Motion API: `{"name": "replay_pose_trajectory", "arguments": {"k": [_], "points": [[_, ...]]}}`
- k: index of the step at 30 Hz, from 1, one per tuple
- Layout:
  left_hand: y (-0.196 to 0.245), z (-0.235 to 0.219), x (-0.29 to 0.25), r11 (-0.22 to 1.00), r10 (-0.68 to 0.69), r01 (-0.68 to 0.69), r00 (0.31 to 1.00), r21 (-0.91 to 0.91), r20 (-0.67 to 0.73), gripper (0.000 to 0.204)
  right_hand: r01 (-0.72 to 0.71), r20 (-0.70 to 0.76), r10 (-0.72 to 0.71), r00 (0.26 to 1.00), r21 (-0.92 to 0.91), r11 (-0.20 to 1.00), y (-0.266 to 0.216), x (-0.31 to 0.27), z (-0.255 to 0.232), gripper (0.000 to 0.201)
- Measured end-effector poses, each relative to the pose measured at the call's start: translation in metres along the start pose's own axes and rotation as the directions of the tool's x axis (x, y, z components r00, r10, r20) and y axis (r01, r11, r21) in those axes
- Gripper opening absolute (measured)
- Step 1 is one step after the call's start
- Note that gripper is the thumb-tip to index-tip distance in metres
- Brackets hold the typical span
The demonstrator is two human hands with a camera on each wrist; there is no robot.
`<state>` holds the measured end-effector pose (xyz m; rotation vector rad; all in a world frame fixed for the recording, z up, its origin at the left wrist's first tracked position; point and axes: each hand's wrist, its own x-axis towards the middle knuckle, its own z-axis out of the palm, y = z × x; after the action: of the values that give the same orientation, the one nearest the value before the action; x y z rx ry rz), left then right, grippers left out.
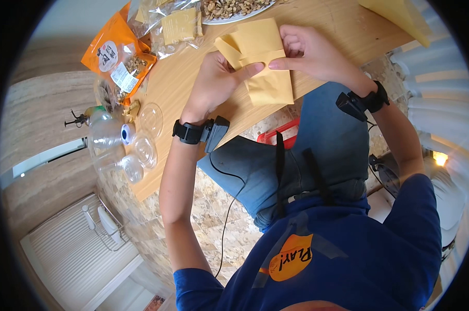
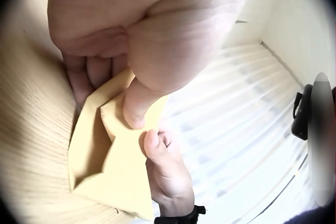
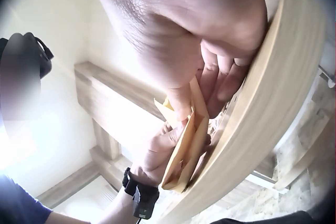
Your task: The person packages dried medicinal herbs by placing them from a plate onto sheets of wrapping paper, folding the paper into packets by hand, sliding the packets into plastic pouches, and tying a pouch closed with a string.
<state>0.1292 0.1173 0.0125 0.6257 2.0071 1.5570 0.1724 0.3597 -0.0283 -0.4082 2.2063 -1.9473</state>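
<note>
Both hands are at a creased yellow paper bag [image 1: 268, 85] just over the table's near edge. My left hand [image 1: 213, 83] pinches its left side, the thumb on top and the fingers partly hidden behind the paper. From the other side my right hand [image 1: 315, 54] pinches it too, the thumb tip close to the left thumb and the fingers curled by the bag's edge. In the left wrist view the paper [image 2: 126, 166] shows a folded pocket beneath the left thumb. Its layers stand apart in the right wrist view, around the right thumb.
On the wooden table [image 1: 327, 31], a plate of mixed dried pieces [image 1: 234, 11] stands beyond the bag. An orange pouch [image 1: 119, 54] and plastic-wrapped yellow packets [image 1: 181, 26] lie to the left, with clear plastic containers [image 1: 106, 132] nearer. More yellow paper [image 1: 400, 18] lies far right.
</note>
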Motion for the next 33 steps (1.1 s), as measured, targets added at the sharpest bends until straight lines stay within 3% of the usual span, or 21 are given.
{"name": "replay_pose_trajectory", "arguments": {"k": [5, 8, 10, 14, 16, 23, 25, 29, 31, 33], "points": [[-0.005, -0.002, 0.001, 0.999, -0.013, 0.013, 1.0, -0.044, 0.0, 0.028, 0.048, -0.087, -0.035, 0.996, 0.152, 0.987, -0.003, -0.003, 0.007, 0.028], [-0.008, -0.011, -0.003, 0.989, -0.01, 0.009, 1.0, -0.144, -0.005, 0.028, 0.036, -0.093, -0.029, 0.995, 0.078, 0.996, 0.0, -0.004, 0.004, 0.029], [-0.01, -0.017, -0.006, 0.979, -0.088, 0.092, 0.996, -0.182, 0.032, 0.03, 0.05, -0.11, -0.044, 0.993, 0.047, 0.998, 0.0, -0.005, 0.005, 0.031], [-0.009, -0.018, -0.008, 0.988, -0.118, 0.119, 0.993, -0.094, 0.019, 0.029, -0.037, -0.023, 0.037, 0.999, -0.017, 0.999, -0.003, -0.005, 0.002, 0.047], [-0.006, -0.015, -0.007, 0.979, -0.157, 0.149, 0.987, -0.141, -0.044, 0.026, 0.059, -0.111, -0.05, 0.993, 0.087, 0.994, -0.003, -0.006, 0.009, 0.04], [-0.012, -0.019, -0.003, 0.974, -0.156, 0.155, 0.988, -0.162, 0.008, 0.03, 0.028, -0.088, -0.029, 0.996, -0.011, 1.0, 0.005, -0.007, 0.003, 0.05], [-0.013, -0.018, -0.004, 0.946, -0.129, 0.124, 0.992, -0.299, 0.002, 0.036, 0.105, -0.103, -0.096, 0.99, 0.09, 0.99, 0.006, -0.008, 0.004, 0.05], [-0.017, -0.019, -0.006, 0.963, -0.113, 0.097, 0.992, -0.253, -0.05, 0.042, 0.192, -0.11, -0.179, 0.978, 0.13, 0.973, 0.018, -0.005, 0.005, 0.05], [-0.014, -0.02, -0.003, 0.983, -0.014, 0.011, 1.0, -0.181, -0.014, 0.041, 0.095, -0.079, -0.107, 0.991, -0.148, 0.985, 0.017, -0.003, 0.001, 0.048], [-0.004, -0.01, -0.007, 0.96, -0.033, 0.009, 0.996, -0.281, -0.081, 0.04, 0.016, -0.052, -0.022, 0.998, -0.112, 0.994, 0.005, -0.007, 0.001, 0.051]]}}
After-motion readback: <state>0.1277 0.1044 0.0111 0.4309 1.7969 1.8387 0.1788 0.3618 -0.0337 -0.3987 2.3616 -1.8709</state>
